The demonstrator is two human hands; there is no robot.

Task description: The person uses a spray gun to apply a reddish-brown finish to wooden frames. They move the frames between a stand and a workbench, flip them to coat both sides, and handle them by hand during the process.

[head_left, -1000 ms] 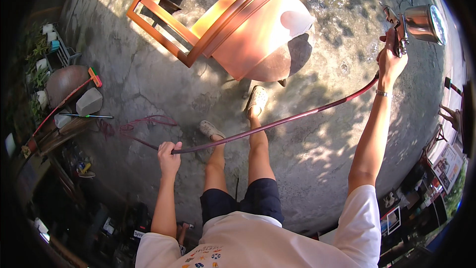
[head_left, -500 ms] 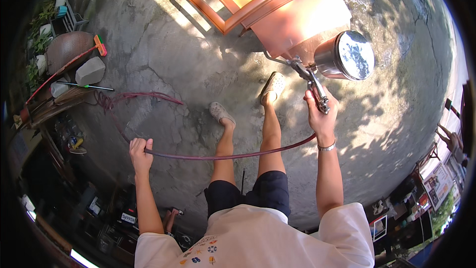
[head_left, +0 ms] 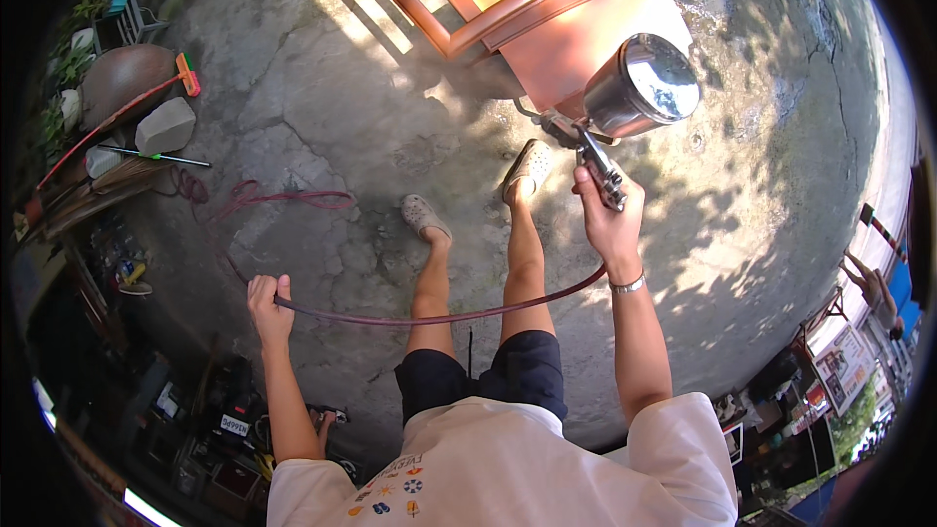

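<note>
My right hand (head_left: 614, 210) is wrapped round the handle of a metal spray gun (head_left: 597, 158). A shiny silver cup (head_left: 639, 86) is fixed to the gun, and the nozzle end points ahead toward an orange-brown wooden piece of furniture (head_left: 556, 39) with a curved rail and a flat panel. From beneath my right hand a dark red air hose (head_left: 459, 318) sags across in front of my legs to my left hand (head_left: 267, 304), which is closed around it with the thumb up. Beyond that hand the hose runs on and lies in loops on the concrete.
Along the left stand a grey stone block (head_left: 166, 127), a large brown rounded pot (head_left: 125, 86), an orange-headed tool (head_left: 187, 75) and potted plants. My clog-shod feet are on the cracked concrete floor (head_left: 312, 137). Another person (head_left: 874, 291) shows at the far right.
The spray gun and its cup have shifted left and slightly up, the cup now in front of the furniture panel. My left hand has moved slightly left, still holding the hose.
</note>
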